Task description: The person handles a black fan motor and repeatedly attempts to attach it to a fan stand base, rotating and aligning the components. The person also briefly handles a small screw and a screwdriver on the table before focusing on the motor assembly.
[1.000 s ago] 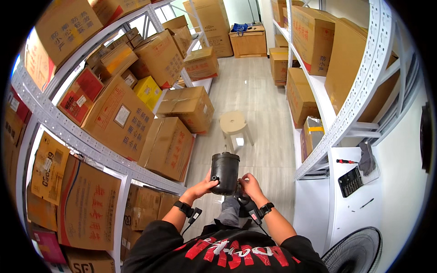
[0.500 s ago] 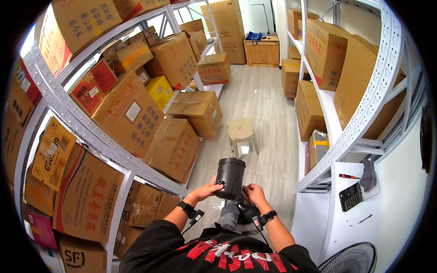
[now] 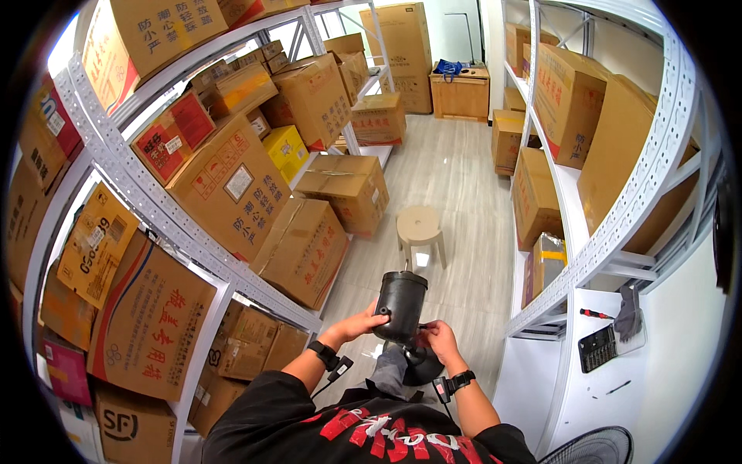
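Observation:
A black fan motor housing (image 3: 403, 308), a cylinder with a thin metal shaft on top, stands upright in front of me. Its left side is gripped by my left hand (image 3: 357, 325), thumb across the front. Close to the lower right side of the housing, my right hand (image 3: 441, 342) is closed with thumb and fingers pinched together; whatever is between them is too small to make out. Below the housing, a round black base (image 3: 422, 366) rests on the floor by my leg, partly covered by my hand. Both wrists carry black straps with cabled devices.
A beige stool (image 3: 419, 226) stands ahead on the floor. Shelves with cardboard boxes (image 3: 301, 255) line both sides. On the white right-hand surface lie a red screwdriver (image 3: 596, 314), a black bit case (image 3: 597, 349) and a grey glove (image 3: 628, 315). A fan grille (image 3: 593, 447) is at lower right.
The view has shifted slightly, moving the whole scene a little to the right. The motor housing tilts slightly more; my left hand still grips it and my right hand stays by its lower side.

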